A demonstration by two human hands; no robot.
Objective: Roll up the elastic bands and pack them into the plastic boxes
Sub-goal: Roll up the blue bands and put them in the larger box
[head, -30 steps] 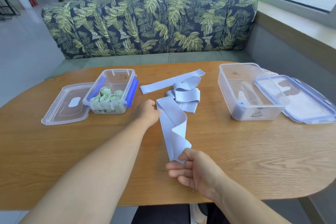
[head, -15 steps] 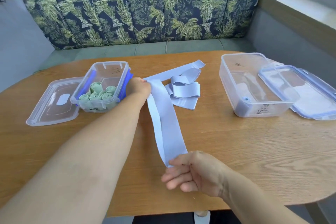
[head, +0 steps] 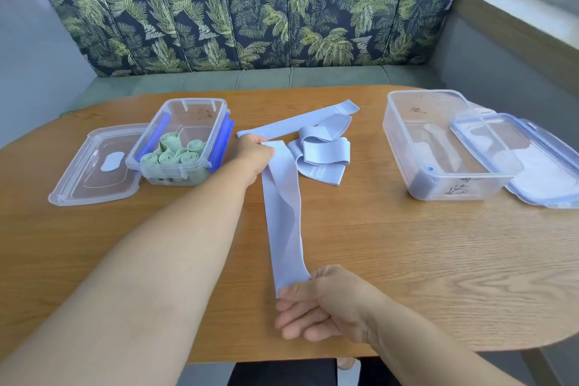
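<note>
Left hand [head: 254, 156] and right hand [head: 324, 302] each pinch an end of the pale-blue flat elastic band [head: 282, 222] (layers slightly askew); best flatten it, then roll tightly.

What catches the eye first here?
A pale blue band runs down the middle of the wooden table, its far end gripped by the left hand and its near end pinched by the right hand. At the left, an open plastic box holds rolled green bands.
</note>
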